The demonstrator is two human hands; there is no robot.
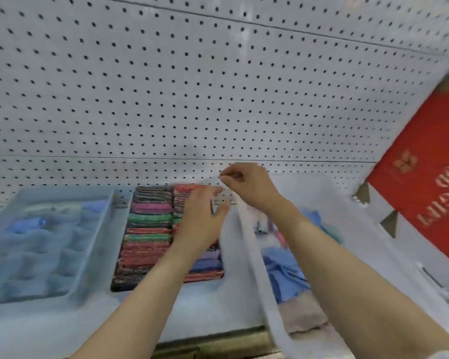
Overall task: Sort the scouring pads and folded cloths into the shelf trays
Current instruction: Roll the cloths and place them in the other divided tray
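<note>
Pinching a strip of white plastic (245, 229) near the shelf's (205, 301) back edge, the right hand (246, 185) has thumb and forefinger closed on it. The left hand (201, 216) hovers just beside it over the pads (148, 237), fingers loosely curled; whether it grips anything, I cannot tell. The pads sit in coloured rows mid-shelf, between a blue tray (88, 255) at the left end and cloths (283, 273) towards the right end.
</note>
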